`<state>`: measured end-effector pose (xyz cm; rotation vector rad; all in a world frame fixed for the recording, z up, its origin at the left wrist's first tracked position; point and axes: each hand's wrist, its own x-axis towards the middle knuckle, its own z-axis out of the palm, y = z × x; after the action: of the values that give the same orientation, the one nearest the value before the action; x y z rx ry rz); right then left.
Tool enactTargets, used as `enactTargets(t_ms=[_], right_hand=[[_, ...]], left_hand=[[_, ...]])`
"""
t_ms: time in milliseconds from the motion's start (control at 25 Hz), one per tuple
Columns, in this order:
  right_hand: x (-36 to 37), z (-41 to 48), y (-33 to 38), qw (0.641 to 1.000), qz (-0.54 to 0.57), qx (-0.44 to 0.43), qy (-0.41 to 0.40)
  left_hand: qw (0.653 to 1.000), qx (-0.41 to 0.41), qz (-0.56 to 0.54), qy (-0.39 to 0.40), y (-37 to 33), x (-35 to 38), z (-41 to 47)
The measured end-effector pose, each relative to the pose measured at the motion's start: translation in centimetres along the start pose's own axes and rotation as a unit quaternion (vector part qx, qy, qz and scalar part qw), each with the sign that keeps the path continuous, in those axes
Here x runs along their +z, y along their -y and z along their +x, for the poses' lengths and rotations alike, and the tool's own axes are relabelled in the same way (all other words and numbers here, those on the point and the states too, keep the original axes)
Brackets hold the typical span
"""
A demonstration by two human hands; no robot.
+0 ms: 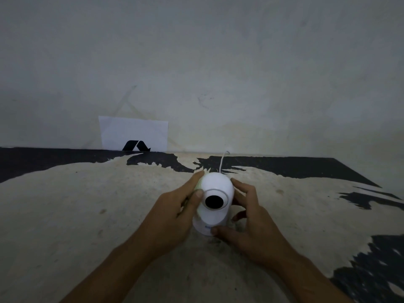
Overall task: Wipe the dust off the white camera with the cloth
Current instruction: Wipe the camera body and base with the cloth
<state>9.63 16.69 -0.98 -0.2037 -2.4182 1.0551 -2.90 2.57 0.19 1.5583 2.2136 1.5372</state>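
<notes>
While standing on worn table (87, 215): white camera (215, 202) clasped at left by left hand (175, 219) with barely visible cloth (197, 186), base gripped by right hand (251, 224).

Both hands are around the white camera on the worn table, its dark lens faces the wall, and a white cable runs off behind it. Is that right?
Not quite. In the head view the camera's dark lens faces the person, not the wall. The rest holds: the left hand and right hand are around it on the worn table, and the white cable runs off behind it.
</notes>
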Motion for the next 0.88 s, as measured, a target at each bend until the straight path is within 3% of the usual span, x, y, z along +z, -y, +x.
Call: enactTargets(t_ms=[320,560,880], right_hand=[[-0.1,0.0,0.0,1.000,0.002,0.016,0.024],[0.0,0.1,-0.8,0.999,-0.005,0.039,0.022],[0.0,0.2,-1.2,0.997,-0.005,0.066,0.028]], left_hand=[[0.997,0.061,-0.017,0.047,-0.8,-0.2,0.2],[0.986,0.096,0.072,0.116,-3.2,-0.6,1.4],[0.989,-0.064,-0.025,0.130,-3.8,-1.4,5.2]])
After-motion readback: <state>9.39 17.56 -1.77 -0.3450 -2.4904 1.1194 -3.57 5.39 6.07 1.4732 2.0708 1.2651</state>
